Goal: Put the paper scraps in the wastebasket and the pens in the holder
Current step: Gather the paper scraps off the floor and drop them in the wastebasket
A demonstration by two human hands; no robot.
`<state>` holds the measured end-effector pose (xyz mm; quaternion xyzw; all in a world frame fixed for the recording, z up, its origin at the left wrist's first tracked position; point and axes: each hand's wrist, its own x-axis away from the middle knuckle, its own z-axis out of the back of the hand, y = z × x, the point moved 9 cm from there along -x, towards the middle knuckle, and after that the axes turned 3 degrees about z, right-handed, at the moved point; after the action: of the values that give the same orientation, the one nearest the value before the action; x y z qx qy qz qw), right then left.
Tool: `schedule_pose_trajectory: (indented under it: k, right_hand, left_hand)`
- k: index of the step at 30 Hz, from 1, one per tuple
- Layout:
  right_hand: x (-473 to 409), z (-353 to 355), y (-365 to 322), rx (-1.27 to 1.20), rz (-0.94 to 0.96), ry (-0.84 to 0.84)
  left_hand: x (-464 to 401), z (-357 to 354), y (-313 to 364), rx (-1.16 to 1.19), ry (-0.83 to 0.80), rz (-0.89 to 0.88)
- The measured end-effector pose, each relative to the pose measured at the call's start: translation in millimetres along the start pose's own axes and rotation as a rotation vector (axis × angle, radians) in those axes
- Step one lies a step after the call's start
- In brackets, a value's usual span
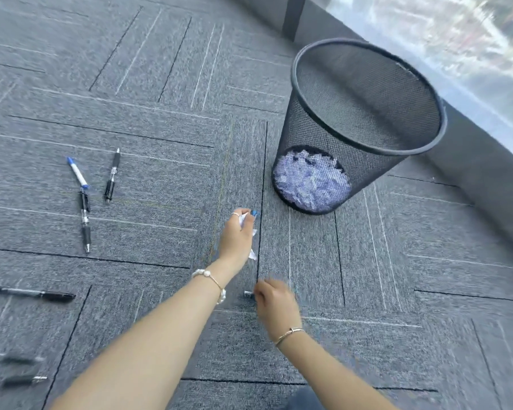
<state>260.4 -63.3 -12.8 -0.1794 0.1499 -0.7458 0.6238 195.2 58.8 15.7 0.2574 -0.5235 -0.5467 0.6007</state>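
Head view: left hand (pixel 237 235) outstretched, gripping paper scraps (pixel 244 219).

The floor is grey carpet (pixel 166 161) laid in square tiles, each crossed by thin black and white lines running in alternating directions. A black wire-mesh wastebasket (pixel 359 128) stands upright on it at the upper right, near a dark wall base, with white paper scraps (pixel 311 184) showing through its mesh at the bottom. To the left lie a white pen with blue cap (pixel 77 173), a black-and-clear pen (pixel 112 176) just beside it, and another black-and-clear pen (pixel 85 221) below. Further down the left edge lie a black capped pen (pixel 31 293) and two more blurred black pens (pixel 11 358) (pixel 14 381)
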Motion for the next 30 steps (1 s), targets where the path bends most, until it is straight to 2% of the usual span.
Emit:
schedule_pose_trajectory:
  k: [2, 4, 8, 11, 16, 22, 30]
  right_hand:
    - [1.4, -1.5, 2.8, -0.002, -0.021, -0.045]
    - [4.1, -3.9, 9.8, -0.1, -0.141, -0.132]
    - [13.3, 18.5, 20.5, -0.596, -0.537, -0.085]
    - [13.9, 49.7, 8.5, -0.944, -0.663, 0.01]
    - [-17.8, 134.4, -27.0, -1.224, -0.583, 0.144]
    - [-58.9, 222.0, -48.8, -1.236, -0.44, 0.245]
    - [-95.1, 288.8, -37.9, -1.185, -0.379, 0.33]
  left_hand:
    - [2.8, 3.6, 7.0, 0.034, 0.004, -0.005]
    - [6.0, 11.9, 18.1, 0.04, 0.026, -0.03]
    - [9.6, 30.5, 43.4, 0.019, 0.052, -0.081]
    - [15.1, 42.5, 65.2, -0.002, 0.051, -0.112]
    - [23.7, 61.5, 120.0, 0.012, 0.062, -0.166]
    - [21.1, 74.8, 185.4, -0.005, 0.041, -0.247]
    - [8.1, 56.1, 267.8, -0.063, -0.004, -0.387]
